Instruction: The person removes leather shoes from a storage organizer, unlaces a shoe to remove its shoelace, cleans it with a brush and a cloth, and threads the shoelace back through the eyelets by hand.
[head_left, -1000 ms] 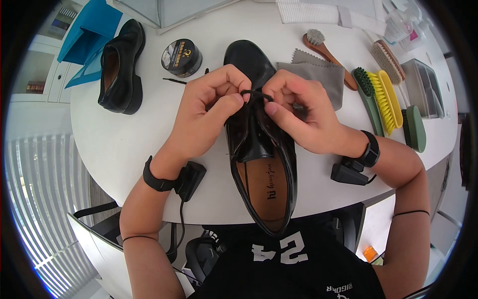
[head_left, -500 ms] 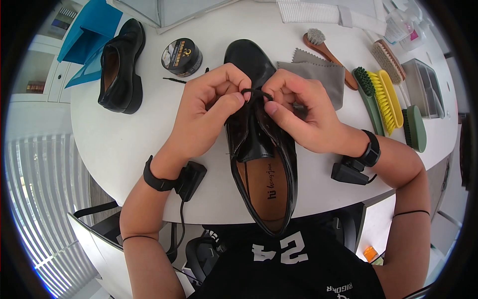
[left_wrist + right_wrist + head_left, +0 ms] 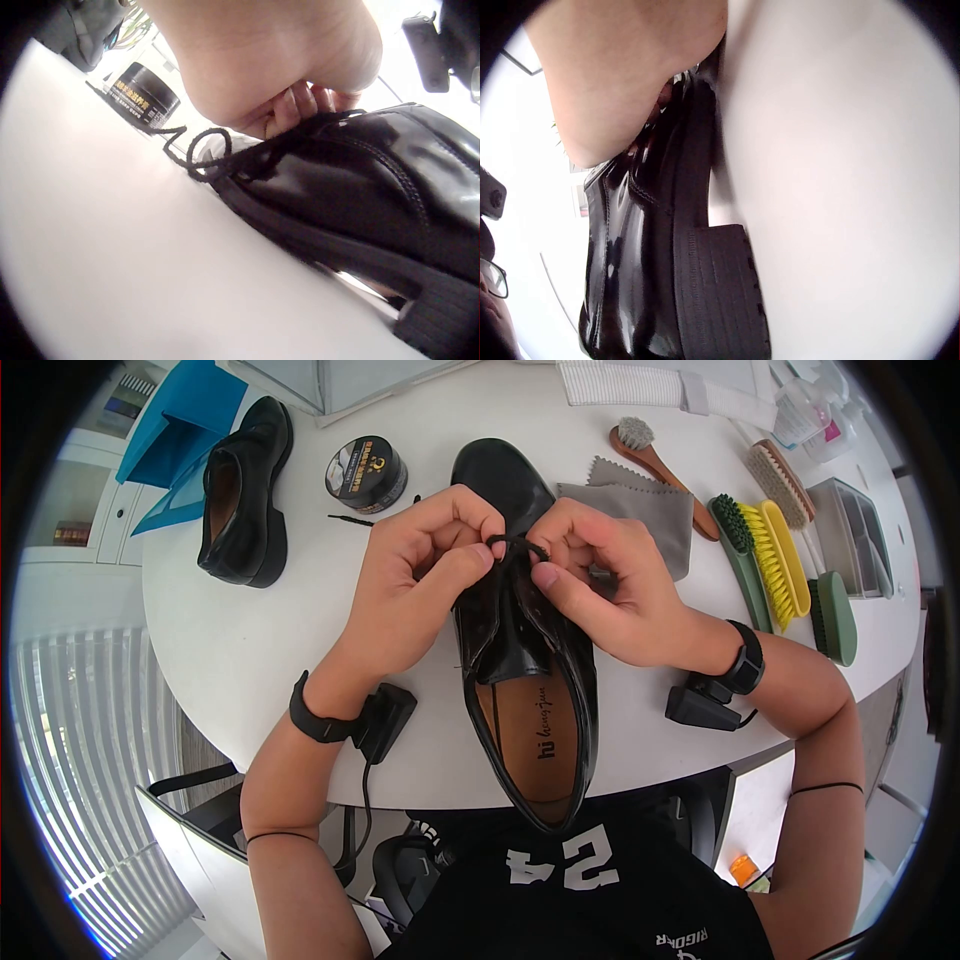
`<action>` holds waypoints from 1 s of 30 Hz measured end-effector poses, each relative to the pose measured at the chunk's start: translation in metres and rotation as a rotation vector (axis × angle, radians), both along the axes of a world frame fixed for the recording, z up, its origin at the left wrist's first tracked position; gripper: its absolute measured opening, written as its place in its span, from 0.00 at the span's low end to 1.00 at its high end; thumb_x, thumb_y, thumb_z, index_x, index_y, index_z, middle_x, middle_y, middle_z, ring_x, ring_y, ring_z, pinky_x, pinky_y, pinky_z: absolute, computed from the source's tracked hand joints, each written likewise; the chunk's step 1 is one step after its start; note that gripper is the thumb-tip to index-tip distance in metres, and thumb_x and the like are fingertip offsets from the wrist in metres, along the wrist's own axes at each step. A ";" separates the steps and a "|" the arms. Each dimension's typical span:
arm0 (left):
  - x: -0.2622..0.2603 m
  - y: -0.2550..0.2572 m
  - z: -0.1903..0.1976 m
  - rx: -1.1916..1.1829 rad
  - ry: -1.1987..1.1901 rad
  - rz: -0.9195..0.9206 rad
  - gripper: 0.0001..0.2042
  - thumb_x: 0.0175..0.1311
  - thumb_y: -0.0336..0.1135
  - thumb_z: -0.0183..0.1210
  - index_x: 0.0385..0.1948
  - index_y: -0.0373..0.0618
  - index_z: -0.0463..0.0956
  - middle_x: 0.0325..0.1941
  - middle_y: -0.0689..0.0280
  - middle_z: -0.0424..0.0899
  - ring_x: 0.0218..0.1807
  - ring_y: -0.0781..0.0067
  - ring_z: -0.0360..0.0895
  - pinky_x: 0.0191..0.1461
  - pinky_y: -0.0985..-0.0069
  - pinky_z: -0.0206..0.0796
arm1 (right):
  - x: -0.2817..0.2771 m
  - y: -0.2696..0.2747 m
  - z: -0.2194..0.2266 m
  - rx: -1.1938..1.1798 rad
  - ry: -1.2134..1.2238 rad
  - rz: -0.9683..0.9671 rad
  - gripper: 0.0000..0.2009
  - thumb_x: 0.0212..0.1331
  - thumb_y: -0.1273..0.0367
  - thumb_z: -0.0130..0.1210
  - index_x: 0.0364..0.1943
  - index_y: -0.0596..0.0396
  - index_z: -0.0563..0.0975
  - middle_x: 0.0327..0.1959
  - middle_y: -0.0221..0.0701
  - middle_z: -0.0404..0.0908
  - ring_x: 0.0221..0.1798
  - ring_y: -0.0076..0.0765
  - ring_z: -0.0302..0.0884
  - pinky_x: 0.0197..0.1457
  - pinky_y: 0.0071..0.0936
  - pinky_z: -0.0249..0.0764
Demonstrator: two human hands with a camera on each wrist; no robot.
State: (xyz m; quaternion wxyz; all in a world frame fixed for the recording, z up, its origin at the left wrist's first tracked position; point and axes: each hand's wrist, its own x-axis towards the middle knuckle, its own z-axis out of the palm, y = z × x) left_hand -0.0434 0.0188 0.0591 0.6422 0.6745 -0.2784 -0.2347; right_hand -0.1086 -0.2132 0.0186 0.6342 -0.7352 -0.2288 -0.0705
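A glossy black shoe [image 3: 500, 470] lies sole down on the white table, toe pointing away from the person. Over its lacing, the left hand [image 3: 420, 575] pinches a black lace [image 3: 518, 541] between thumb and fingers. The right hand [image 3: 620, 585] pinches the same lace just to the right, with a short stretch of it between the hands. In the left wrist view, a loop of lace [image 3: 210, 154] hangs beside the shoe [image 3: 337, 180] under the left hand [image 3: 277, 60]. The right wrist view shows the shoe's heel [image 3: 724, 292]; the right hand's [image 3: 622, 67] fingertips are mostly hidden.
Another black shoe [image 3: 267, 510] stands at the left by a blue holder [image 3: 185, 435]. A round polish tin [image 3: 366, 474] is behind the left hand. To the right lie a grey cloth [image 3: 660, 525], a wooden brush [image 3: 665, 480], a yellow brush [image 3: 785, 560] and a clear box [image 3: 850, 540].
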 end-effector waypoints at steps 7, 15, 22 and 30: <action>0.000 0.000 -0.001 -0.005 -0.003 0.004 0.03 0.77 0.27 0.56 0.43 0.39 0.79 0.32 0.77 0.78 0.34 0.92 0.66 0.40 0.86 0.56 | -0.003 -0.007 0.009 -0.087 0.086 0.048 0.01 0.76 0.78 0.56 0.46 0.60 0.76 0.28 0.20 0.72 0.30 0.13 0.63 0.35 0.19 0.59; 0.000 -0.001 -0.001 -0.007 -0.011 0.011 0.03 0.76 0.27 0.57 0.43 0.39 0.79 0.30 0.79 0.76 0.32 0.92 0.63 0.38 0.85 0.53 | 0.000 0.000 0.000 0.006 0.007 0.002 0.03 0.72 0.75 0.61 0.45 0.57 0.78 0.19 0.20 0.63 0.21 0.17 0.56 0.27 0.24 0.53; 0.000 -0.001 -0.001 0.000 -0.009 0.019 0.03 0.76 0.27 0.57 0.42 0.39 0.79 0.29 0.79 0.75 0.31 0.92 0.62 0.37 0.84 0.52 | 0.000 0.000 -0.001 0.007 -0.002 0.005 0.03 0.73 0.75 0.61 0.44 0.58 0.78 0.19 0.19 0.63 0.21 0.16 0.56 0.27 0.23 0.53; 0.001 -0.001 -0.002 0.007 -0.018 0.025 0.03 0.76 0.28 0.58 0.42 0.39 0.79 0.27 0.80 0.73 0.31 0.92 0.60 0.37 0.84 0.50 | -0.001 0.000 0.001 0.014 0.005 0.008 0.03 0.73 0.75 0.61 0.44 0.58 0.78 0.19 0.18 0.63 0.21 0.15 0.56 0.27 0.23 0.53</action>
